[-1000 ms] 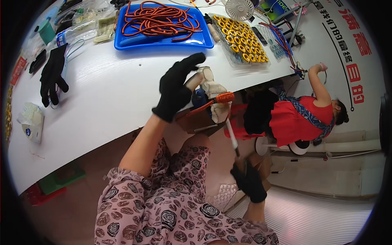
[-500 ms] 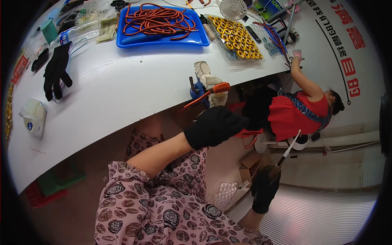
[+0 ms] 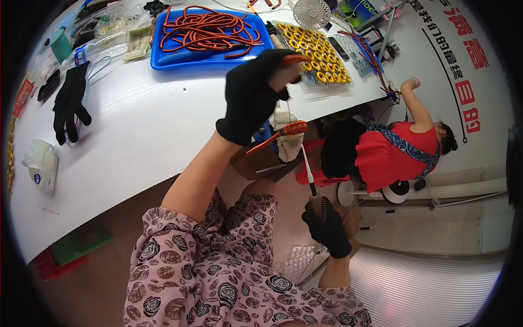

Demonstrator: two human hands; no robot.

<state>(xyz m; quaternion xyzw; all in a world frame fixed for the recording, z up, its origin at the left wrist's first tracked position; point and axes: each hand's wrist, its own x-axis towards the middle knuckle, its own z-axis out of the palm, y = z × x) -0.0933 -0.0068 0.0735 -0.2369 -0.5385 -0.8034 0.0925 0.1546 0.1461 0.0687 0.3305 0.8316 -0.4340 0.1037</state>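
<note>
My left hand [image 3: 248,101], in a black glove, is raised over the table's front edge. Its fingers are curled, with a reddish end at the fingertips; motion blur hides what they hold. Just below it, an orange wire coil [image 3: 295,128] sits in off-white cloth padding [image 3: 289,148] on a blue vise [image 3: 262,133], partly covered by my left hand. Orange wire ends [image 3: 263,143] stick out to the coil's left. My black-gloved right hand [image 3: 329,229] grips a slim pointed tool [image 3: 308,171] by its brown handle, the pale tip pointing up close under the padding.
On the white table [image 3: 131,125] are a blue tray [image 3: 163,61] of orange wire, yellow ring cores [image 3: 321,57], a small fan [image 3: 311,13], a loose black glove [image 3: 71,103] and a tissue pack [image 3: 44,166]. Beyond at right, a person in red [image 3: 384,155] works at the table.
My left hand has risen from beside the coil to above it. My right hand has swung up and left, bringing the tool's tip close to the padding.
</note>
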